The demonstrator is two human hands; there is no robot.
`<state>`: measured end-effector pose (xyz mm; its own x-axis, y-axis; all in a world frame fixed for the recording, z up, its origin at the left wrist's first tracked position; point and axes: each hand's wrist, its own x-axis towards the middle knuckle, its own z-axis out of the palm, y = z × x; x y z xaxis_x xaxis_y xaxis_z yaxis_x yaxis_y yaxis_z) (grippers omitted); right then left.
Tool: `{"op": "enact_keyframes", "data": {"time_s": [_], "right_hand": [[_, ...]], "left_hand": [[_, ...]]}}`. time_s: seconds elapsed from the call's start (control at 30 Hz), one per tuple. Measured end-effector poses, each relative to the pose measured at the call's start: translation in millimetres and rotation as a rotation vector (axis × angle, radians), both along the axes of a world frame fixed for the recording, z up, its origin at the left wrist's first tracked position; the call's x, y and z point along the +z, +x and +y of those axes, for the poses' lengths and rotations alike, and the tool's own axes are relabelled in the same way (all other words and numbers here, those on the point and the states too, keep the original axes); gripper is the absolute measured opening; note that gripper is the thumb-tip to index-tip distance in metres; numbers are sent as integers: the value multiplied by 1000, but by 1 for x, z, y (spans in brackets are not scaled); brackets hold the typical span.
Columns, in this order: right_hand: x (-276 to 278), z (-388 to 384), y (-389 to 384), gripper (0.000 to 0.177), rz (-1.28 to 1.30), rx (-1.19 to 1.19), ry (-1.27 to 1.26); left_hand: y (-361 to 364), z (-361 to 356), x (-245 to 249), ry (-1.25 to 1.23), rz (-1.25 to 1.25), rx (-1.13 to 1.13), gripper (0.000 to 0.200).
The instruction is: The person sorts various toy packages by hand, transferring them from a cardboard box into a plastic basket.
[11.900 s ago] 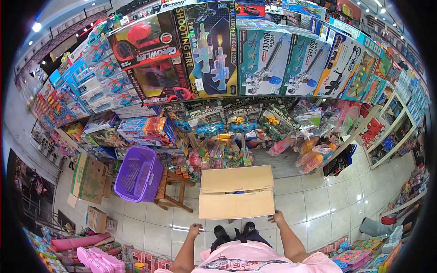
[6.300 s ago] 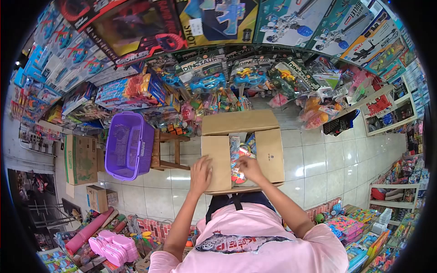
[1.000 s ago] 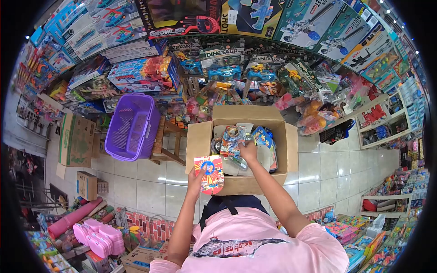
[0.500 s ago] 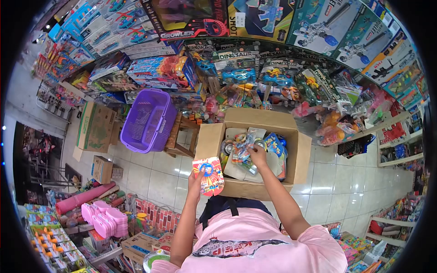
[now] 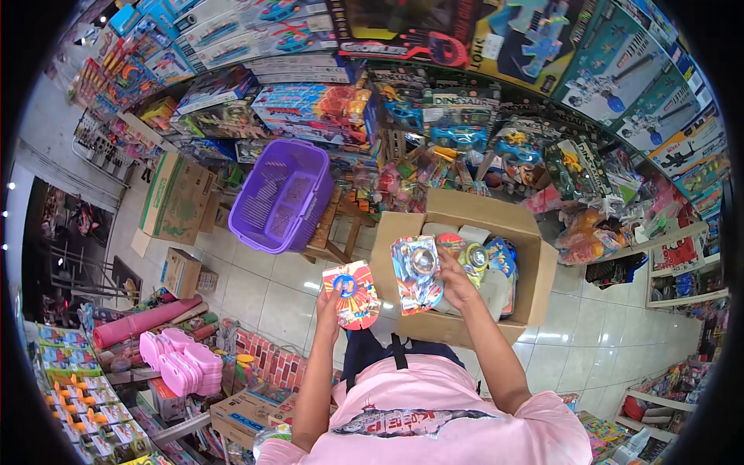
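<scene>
Toy pack (image 5: 415, 275) in right grip (image 5: 459, 285)

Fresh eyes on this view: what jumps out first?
Probably the big purple basket, left of the open carton. Next, the two bright packs near the centre: a red one in the left hand and a blue-and-white one in the right hand. Then the pink shirt, bottom centre.
</scene>
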<state>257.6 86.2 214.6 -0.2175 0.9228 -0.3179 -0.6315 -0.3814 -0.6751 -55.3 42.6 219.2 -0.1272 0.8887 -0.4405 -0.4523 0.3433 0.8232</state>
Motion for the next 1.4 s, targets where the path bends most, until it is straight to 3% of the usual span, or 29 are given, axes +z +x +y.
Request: {"op": "enact_keyframes", "data": {"time_s": [0.1,0.27,0.47,0.77,1.0,1.17,1.27,1.3,1.33,1.4], "right_hand": [[2,9,-51,70,182,121,41],[21,25,-154,59,231,114,-54],[22,52,-257,47,-180,172,57],[8,77,-336,45,-326,239,81],[25,146,-384,42,-447,67,-22],[-10,213,-432,40,-559,-108,-197],[-81,255,-453,27,-711,-3,-283],[-107,266,-465,21,-638,-25,-333],[-135,276,-473,33,-726,14,-399],[-143,284,-491,39,-902,80,-414]], "left_hand": [[-47,13,0,56,-13,5,36],[-133,26,1,70,10,21,38],[-224,22,-1,41,75,57,41],[-295,19,4,58,73,156,39],[-327,41,4,58,116,243,37],[-355,85,2,48,175,263,39],[-365,124,4,58,144,316,40],[-367,136,8,55,157,305,40],[-368,148,11,49,154,301,40],[-371,171,15,34,156,291,40]]}}
